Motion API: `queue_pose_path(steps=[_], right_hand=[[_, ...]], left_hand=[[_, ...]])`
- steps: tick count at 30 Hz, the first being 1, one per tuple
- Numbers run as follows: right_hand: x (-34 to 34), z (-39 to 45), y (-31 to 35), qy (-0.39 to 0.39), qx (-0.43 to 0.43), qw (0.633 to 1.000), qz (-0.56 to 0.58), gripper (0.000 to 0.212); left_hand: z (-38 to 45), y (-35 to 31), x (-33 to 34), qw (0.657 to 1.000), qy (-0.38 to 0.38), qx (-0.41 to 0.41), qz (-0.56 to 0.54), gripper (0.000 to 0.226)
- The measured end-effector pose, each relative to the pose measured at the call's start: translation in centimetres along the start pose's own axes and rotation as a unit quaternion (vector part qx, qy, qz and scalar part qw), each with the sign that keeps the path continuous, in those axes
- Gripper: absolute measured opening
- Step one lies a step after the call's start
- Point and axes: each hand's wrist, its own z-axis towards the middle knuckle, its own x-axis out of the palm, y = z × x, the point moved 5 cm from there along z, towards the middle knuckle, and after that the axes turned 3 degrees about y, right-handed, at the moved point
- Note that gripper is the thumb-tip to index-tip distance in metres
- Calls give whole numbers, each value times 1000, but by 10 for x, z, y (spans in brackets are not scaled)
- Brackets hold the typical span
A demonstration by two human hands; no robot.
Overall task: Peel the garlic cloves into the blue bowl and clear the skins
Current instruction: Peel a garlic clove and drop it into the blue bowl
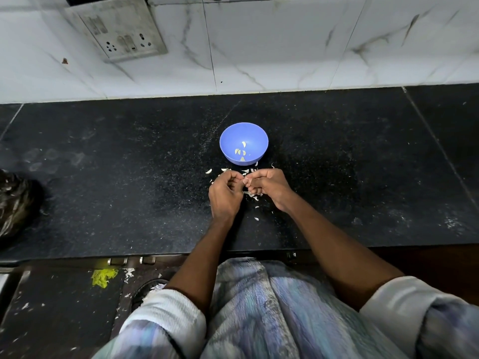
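Note:
A blue bowl (pixel 252 133) stands on the black counter (pixel 129 177), with several peeled garlic cloves (pixel 241 152) lying in its bottom. Just in front of the bowl my left hand (pixel 225 195) and my right hand (pixel 269 186) meet with curled fingers, their fingertips pinching a small garlic clove (pixel 245 181) between them; most of it is hidden. White garlic skins (pixel 255 196) lie scattered on the counter under and around both hands.
A dark plastic bag (pixel 15 206) lies at the counter's left edge. A marble-tiled wall with a switch and socket plate (pixel 119 29) rises behind the counter. Skin scraps and a yellow patch (pixel 103 277) lie on the floor below the counter's front edge.

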Motion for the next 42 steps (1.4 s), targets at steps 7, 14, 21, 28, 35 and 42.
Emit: queue_pose_path(steps=[7,14,21,28,35,42], right_hand=[[-7,-1,6,-26,-30,999,-28,11],[-11,3,8,-31,-57,995,-71,11],[-8,8,7,-33,-33,997,-57,12],[-3,13,0,-24,31,997,70,12],[-7,16,-1,-14,25,995,99,15],[-5,15,2,-2,0,999,53,16]], left_hand=[[4,9,9,983,24,-123,-133,3],[5,21,18,950,55,-224,-210,6],[1,6,14,986,40,-121,-104,14],[3,-6,9,998,13,-40,-39,25],[6,-4,11,989,16,-89,-121,10],[9,3,11,989,-3,-110,-97,14]])
